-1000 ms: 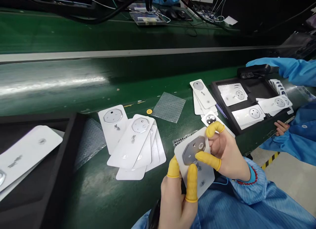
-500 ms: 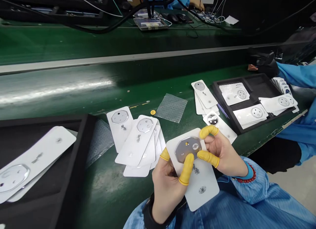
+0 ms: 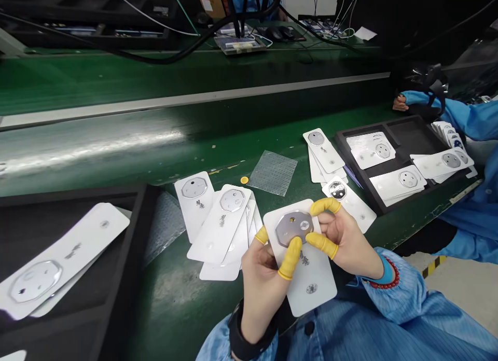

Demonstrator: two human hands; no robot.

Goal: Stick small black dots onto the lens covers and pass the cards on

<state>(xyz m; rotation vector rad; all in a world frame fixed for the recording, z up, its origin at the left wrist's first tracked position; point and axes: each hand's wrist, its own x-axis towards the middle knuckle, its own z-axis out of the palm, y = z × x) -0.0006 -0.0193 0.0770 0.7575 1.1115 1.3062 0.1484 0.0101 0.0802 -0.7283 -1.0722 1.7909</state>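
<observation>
A white phone back cover (image 3: 317, 286) with a grey octagonal camera plate (image 3: 288, 230) is held up in front of me. My left hand (image 3: 262, 288) grips its left side, thumb resting on the lower edge of the camera plate and fingers behind. My right hand (image 3: 352, 241) pinches the upper right edge beside the plate. Yellow finger cots cover several fingertips of both hands. Left of my hands, an overlapping group of similar covers (image 3: 223, 226) lies on the green bench. Beyond my right hand lie several more covers (image 3: 324, 153), one with a darker camera area (image 3: 350, 205).
A black tray (image 3: 134, 257) with covers stands at left, another black tray (image 3: 373, 192) with stacked covers at right. A bubble-wrap piece (image 3: 272, 171) and a yellow finger cot (image 3: 244, 180) lie between. A co-worker's blue sleeve (image 3: 467, 114) is at right; cables (image 3: 171, 57) hang above.
Both hands keep their hold on the cover, which has shifted slightly up and left. The co-worker's hand and sleeve at right have moved into fuller view. The person's hand at the back has gone from view.
</observation>
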